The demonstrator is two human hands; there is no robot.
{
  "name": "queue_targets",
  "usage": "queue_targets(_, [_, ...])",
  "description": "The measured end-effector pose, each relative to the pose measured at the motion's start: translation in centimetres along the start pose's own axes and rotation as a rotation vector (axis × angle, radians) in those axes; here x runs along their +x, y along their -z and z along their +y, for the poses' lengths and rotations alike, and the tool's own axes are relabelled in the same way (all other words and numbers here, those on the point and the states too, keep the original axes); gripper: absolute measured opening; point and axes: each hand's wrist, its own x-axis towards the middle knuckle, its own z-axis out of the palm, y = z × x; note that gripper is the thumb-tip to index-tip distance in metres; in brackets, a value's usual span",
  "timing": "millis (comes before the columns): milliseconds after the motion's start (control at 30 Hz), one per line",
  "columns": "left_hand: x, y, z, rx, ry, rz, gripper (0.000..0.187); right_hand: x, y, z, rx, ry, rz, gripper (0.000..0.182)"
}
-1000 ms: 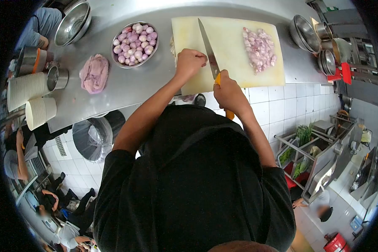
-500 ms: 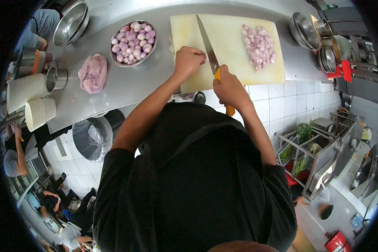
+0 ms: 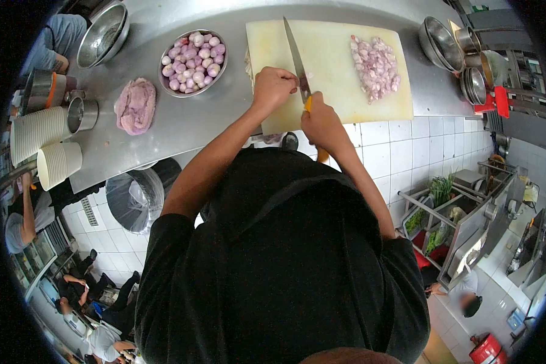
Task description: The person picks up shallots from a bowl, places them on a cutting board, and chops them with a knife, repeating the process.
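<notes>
My right hand [image 3: 323,124] is closed around the yellow handle of a long kitchen knife [image 3: 295,53], whose blade points away from me over a pale cutting board [image 3: 333,112]. Just left of the blade, my left hand [image 3: 274,88] rests on the board with its fingers curled together. Whatever lies under those fingertips is hidden. A small pale piece sits right of the blade. Chopped shallots [image 3: 376,70] form a pile on the board's right side. Whole peeled shallots [image 3: 193,64] fill a metal bowl [image 3: 169,88] to the left of the board.
A crumpled pinkish cloth [image 3: 135,106] lies on the steel counter [image 3: 182,124]. Stacked pale tubs [image 3: 59,162] and metal bowls [image 3: 104,35] stand at the left; more bowls [image 3: 440,43] are at the right. A lined bin [image 3: 133,197] is below the counter. Other people are around the kitchen.
My right hand has shifted slightly left with the knife, bringing the blade close to my left fingertips. A small pale piece now shows right of the blade. My left hand has barely moved.
</notes>
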Motion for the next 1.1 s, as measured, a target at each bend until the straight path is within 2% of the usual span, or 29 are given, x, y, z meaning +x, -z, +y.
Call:
queue_targets(67, [-0.2, -0.2, -0.1, 0.000, -0.018, 0.003, 0.017, 2.0, -1.4, 1.0, 0.039, 0.049, 0.063, 0.022])
queue_targets(167, [-0.2, -0.4, -0.5, 0.051, -0.046, -0.001, 0.018, 2.9, 0.3, 0.4, 0.131, -0.023, 0.002, 0.030])
queue_targets(333, [-0.4, -0.8, -1.0, 0.138, -0.092, 0.013, 0.020, 2.4, 3.3, 1.1, 0.090, 0.009, 0.105, 0.029])
queue_targets(433, [-1.5, -0.7, -2.6, -0.001, -0.221, 0.110, 0.020, 0.9, 4.3, -0.2, 0.164, 0.015, 0.116, 0.029])
queue_targets(533, [-4.4, 1.4, -2.3, -0.095, -0.223, 0.127, 0.021, 0.1, 2.6, -0.2, 0.183, 0.046, 0.057, 0.029])
queue_targets(633, [-6.6, 4.3, -2.0, -0.040, -0.225, 0.162, 0.020, -0.5, 0.3, 0.6, 0.201, 0.042, 0.004, 0.035])
queue_targets(733, [-8.7, 7.1, -1.2, 0.017, -0.312, 0.274, 0.019, -0.1, -1.2, 3.6, 0.183, 0.101, 0.019, 0.035])
queue_targets(867, [-9.2, 10.9, -2.0, -0.010, -0.307, 0.426, 0.019, -0.3, 2.3, 5.0, 0.229, -0.027, 0.040, 0.025])
queue_targets(967, [-8.5, 13.9, -2.1, 0.149, -0.426, 0.597, 0.023, 1.6, 4.7, 7.5, 0.147, -0.047, 0.134, 0.022])
queue_targets(1100, [-7.5, 17.5, -1.1, 0.473, -0.454, 0.716, 0.030, 1.9, 6.6, 5.0, 0.136, -0.071, 0.174, 0.022])
